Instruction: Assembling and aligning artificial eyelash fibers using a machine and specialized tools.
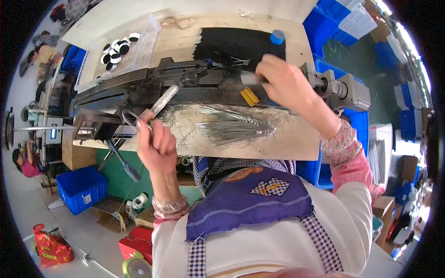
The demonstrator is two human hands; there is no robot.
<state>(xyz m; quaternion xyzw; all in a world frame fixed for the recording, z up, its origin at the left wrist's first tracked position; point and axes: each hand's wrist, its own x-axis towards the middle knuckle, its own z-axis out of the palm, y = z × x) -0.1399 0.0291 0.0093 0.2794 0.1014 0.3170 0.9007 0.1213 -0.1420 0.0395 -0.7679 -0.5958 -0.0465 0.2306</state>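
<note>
My left hand (157,146) is closed, its fingertips at the lower end of a silvery textured bar (165,100). The bar slants up to a long dark metal machine (139,78). A thin metal loop (129,116) shows beside those fingers; whether they grip it or the bar is unclear. My right hand (285,83) is over the machine's right part, its fingertips smeared by motion. Close to them are a yellow block (249,96) and a blurred pale piece (251,80). A bundle of thin bent metal wires (236,126) lies on the wooden table (296,143) between my arms.
Black-and-white round caps (116,52) sit in a clear tray (146,46) at the back left. Behind the machine, a blue cap (277,37) stands by a black cloth (232,39). A motor-like block (354,92) ends the machine. Blue crates (82,187) stand around.
</note>
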